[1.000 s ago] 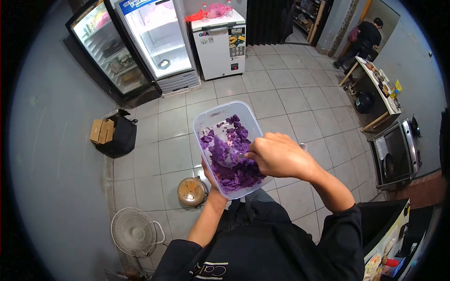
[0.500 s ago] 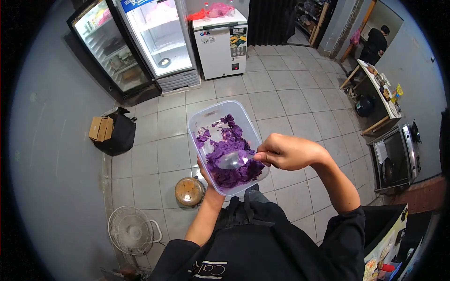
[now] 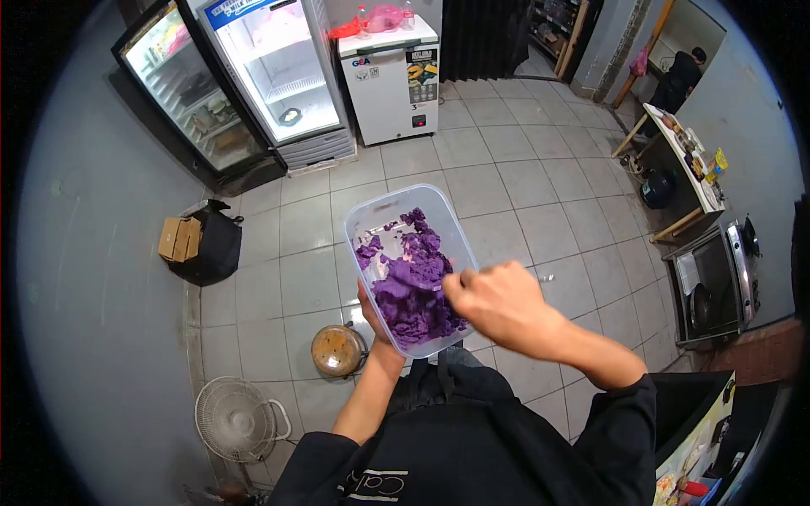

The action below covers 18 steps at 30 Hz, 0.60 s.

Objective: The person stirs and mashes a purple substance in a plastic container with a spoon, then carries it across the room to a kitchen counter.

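Observation:
A clear plastic container (image 3: 453, 226) is held out in front of me, tilted so its inside faces up. My left hand (image 3: 371, 310) grips its lower left side from beneath, most fingers hidden behind the wall. Purple mash (image 3: 412, 316) fills the near half, with crumbly bits scattered towards the far end. Over the near right rim, my right hand (image 3: 499, 302) is closed round the handle of a spoon (image 3: 435, 288). The spoon's bowl is down in the mash and mostly hidden, and the hand is slightly smeared by motion.
A round lidded pot (image 3: 338, 350) and a white fan (image 3: 240, 419) stand on the tiled floor. Beyond are glass-door fridges (image 3: 283, 84) and a chest freezer (image 3: 391, 93). At right are a narrow table (image 3: 675, 143), an oven (image 3: 713, 282) and another person (image 3: 677, 80) further back.
The spoon's bowl, visible on top of the mash before, has gone down into it. My right hand has turned and moved slightly down and right. The container has shifted slightly right.

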Motion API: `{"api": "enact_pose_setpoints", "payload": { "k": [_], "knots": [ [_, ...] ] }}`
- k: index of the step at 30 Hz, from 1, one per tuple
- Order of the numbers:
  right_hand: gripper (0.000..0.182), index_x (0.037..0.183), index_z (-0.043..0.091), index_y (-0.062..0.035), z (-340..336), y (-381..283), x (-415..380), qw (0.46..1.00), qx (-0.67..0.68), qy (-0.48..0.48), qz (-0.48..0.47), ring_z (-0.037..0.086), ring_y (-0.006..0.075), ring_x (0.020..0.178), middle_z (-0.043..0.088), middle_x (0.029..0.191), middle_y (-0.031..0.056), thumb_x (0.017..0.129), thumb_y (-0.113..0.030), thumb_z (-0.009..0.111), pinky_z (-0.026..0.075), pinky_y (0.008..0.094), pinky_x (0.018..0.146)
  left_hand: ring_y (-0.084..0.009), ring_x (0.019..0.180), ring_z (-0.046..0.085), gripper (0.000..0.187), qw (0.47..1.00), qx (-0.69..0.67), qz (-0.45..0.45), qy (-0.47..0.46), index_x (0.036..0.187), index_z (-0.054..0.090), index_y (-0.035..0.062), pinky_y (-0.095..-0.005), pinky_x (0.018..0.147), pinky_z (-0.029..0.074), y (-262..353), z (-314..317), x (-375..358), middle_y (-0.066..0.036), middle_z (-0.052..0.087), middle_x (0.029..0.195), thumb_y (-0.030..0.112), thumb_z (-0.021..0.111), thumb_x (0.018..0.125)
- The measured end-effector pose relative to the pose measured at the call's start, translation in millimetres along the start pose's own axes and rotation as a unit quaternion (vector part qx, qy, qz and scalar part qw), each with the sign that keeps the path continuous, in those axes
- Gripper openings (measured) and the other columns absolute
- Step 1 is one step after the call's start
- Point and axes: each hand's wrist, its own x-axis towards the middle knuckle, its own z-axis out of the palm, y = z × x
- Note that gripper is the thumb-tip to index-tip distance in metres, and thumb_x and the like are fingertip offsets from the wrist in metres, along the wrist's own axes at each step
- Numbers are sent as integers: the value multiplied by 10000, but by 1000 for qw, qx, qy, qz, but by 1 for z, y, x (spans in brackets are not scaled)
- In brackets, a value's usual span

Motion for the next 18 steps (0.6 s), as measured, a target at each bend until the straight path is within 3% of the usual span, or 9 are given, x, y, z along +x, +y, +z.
{"api": "enact_pose_setpoints", "payload": {
  "k": [2,4,7,12,15,17,18],
  "knots": [
    [141,845,545,16,6,-13,-1,999,-29,-14,-28,669,295,601,625,696,142,752,-75,598,512,392,509,-382,1253,500,874,999,15,-19,-39,1455,332,49,-531,1076,401,3,5,4,-200,466,1403,690,447,873],
    [135,829,538,17,11,-14,-5,997,-61,-34,-42,673,287,603,623,697,149,745,-68,600,513,384,509,-405,1252,495,893,1000,-26,-17,-2,1459,319,38,-539,1078,393,-8,-8,9,-219,460,1402,692,457,866],
    [128,826,542,12,1,5,-4,999,26,-28,-5,672,282,604,624,691,137,737,-58,602,503,371,499,-431,1276,460,942,997,-55,-41,16,1477,284,49,-554,1090,371,-9,-8,15,-251,419,1423,702,498,833],
    [89,790,555,-9,-20,22,-52,988,18,-40,145,675,283,586,641,674,126,726,-50,601,501,387,491,-454,1311,411,1077,992,-106,-66,-32,1501,238,75,-583,1096,344,-42,-7,17,-267,361,1466,723,620,730],
    [88,778,566,-8,12,18,-55,988,42,-39,143,671,299,563,645,649,147,719,-60,606,501,388,482,-460,1312,408,1123,997,-58,-56,-8,1504,235,75,-584,1102,333,-49,-4,23,-267,359,1469,731,650,693],
    [75,753,578,0,22,19,-51,989,76,-33,122,672,311,558,646,631,164,721,-62,604,509,390,482,-461,1306,415,1125,998,3,-44,-40,1503,239,74,-584,1104,329,-50,-1,28,-269,364,1464,732,651,690],
    [73,749,580,4,22,25,-46,989,101,-35,103,675,309,565,646,628,163,724,-62,601,511,390,484,-447,1311,418,1051,998,15,-26,-56,1505,241,73,-577,1112,320,-54,-3,31,-238,375,1471,715,596,752]
  ]
}}
